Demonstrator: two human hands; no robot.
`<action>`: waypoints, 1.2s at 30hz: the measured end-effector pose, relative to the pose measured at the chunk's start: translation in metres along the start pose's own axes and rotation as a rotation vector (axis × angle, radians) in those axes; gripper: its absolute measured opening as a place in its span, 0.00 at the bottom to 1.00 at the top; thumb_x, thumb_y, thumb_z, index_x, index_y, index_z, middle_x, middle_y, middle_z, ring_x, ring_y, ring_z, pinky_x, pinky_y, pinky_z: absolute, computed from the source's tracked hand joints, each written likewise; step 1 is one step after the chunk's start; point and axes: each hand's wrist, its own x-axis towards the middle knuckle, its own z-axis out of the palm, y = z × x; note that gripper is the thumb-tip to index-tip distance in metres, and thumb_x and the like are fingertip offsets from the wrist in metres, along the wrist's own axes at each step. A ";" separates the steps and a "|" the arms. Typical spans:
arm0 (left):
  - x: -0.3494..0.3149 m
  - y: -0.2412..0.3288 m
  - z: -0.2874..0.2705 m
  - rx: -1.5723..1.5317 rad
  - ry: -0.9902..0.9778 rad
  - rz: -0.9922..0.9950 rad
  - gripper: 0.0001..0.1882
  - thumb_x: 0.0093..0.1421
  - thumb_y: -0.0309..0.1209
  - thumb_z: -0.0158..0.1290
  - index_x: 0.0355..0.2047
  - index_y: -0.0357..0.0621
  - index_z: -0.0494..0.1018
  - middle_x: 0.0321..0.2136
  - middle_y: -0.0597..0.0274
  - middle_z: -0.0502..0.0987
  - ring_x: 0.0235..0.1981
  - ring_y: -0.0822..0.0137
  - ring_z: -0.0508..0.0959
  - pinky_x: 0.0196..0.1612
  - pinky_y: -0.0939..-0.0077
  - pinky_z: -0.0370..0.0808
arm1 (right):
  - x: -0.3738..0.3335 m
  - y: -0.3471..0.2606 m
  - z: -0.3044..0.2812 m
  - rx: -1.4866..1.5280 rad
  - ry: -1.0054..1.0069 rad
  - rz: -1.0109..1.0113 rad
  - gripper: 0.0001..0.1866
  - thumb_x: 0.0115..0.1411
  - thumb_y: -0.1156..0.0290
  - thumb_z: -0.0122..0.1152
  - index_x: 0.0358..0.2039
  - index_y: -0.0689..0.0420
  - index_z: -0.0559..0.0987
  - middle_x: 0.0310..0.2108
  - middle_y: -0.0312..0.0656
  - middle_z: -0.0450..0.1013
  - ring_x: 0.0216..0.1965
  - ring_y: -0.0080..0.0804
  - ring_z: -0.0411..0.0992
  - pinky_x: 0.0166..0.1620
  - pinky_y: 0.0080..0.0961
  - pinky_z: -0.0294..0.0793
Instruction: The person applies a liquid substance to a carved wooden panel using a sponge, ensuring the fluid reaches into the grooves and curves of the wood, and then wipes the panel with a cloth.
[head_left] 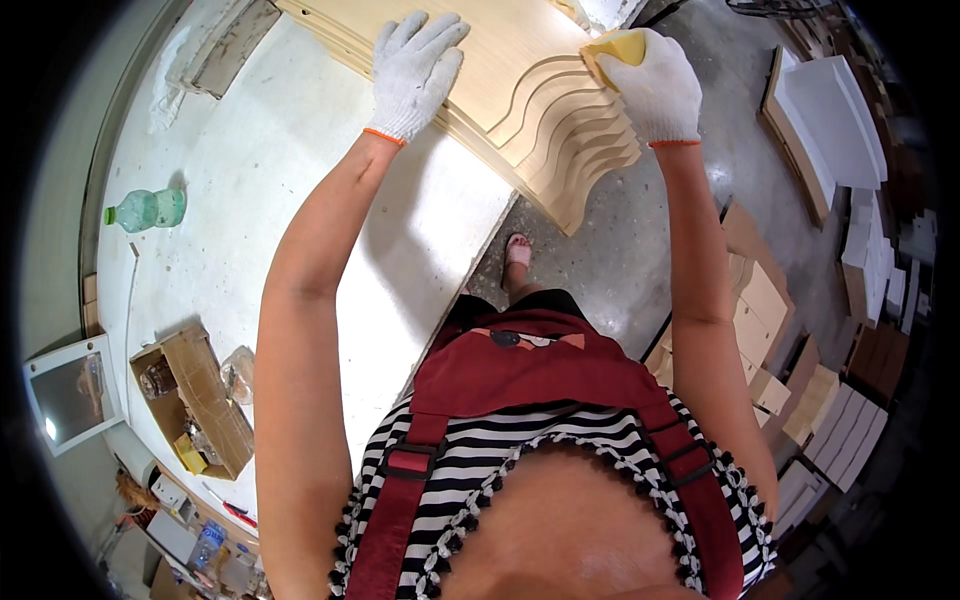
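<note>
Gripping yellow pad [626, 47]: right hand [662, 92], wavy-edged panels [515, 50] just beside it. Left hand [412, 80] open, palm down, same panels beneath.

Those boards [510, 60] are pale wood, smooth and matt across the face. The gloves [412, 80] look like knitted cloth, fuzzy and dull, and the yellow pad [628, 47] looks matt too. Over here the table [240, 150] is matt white, speckled with marks; the bottle [150, 210] is clear green plastic, glossy; the box [228, 415] plain cardboard; the apron [520, 375] matt woven cloth.
</note>
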 end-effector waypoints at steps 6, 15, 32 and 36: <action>-0.001 0.000 0.001 -0.021 -0.030 -0.030 0.18 0.64 0.38 0.50 0.50 0.48 0.79 0.54 0.61 0.78 0.56 0.50 0.71 0.61 0.55 0.61 | 0.000 -0.011 0.040 -0.089 0.072 -0.008 0.25 0.51 0.47 0.65 0.41 0.55 0.83 0.40 0.50 0.78 0.44 0.49 0.77 0.48 0.39 0.75; -0.002 0.003 -0.001 -0.028 -0.054 -0.042 0.19 0.66 0.39 0.49 0.52 0.49 0.79 0.56 0.62 0.77 0.58 0.50 0.70 0.64 0.56 0.60 | -0.013 -0.039 0.045 -0.051 -0.145 -0.152 0.27 0.51 0.47 0.64 0.41 0.56 0.82 0.38 0.50 0.79 0.42 0.51 0.78 0.46 0.40 0.77; 0.001 0.005 -0.003 -0.019 -0.046 0.004 0.18 0.65 0.38 0.49 0.52 0.48 0.79 0.55 0.60 0.78 0.56 0.49 0.71 0.61 0.56 0.62 | -0.001 -0.023 0.030 0.289 -0.171 -0.142 0.29 0.50 0.49 0.68 0.41 0.63 0.83 0.34 0.52 0.81 0.36 0.40 0.81 0.42 0.32 0.79; -0.004 0.013 -0.010 -0.096 -0.148 -0.156 0.18 0.66 0.34 0.49 0.54 0.45 0.77 0.57 0.52 0.75 0.62 0.43 0.67 0.69 0.47 0.55 | -0.015 -0.037 0.040 0.282 -0.328 -0.117 0.25 0.52 0.54 0.68 0.41 0.63 0.81 0.34 0.49 0.81 0.35 0.39 0.80 0.40 0.31 0.77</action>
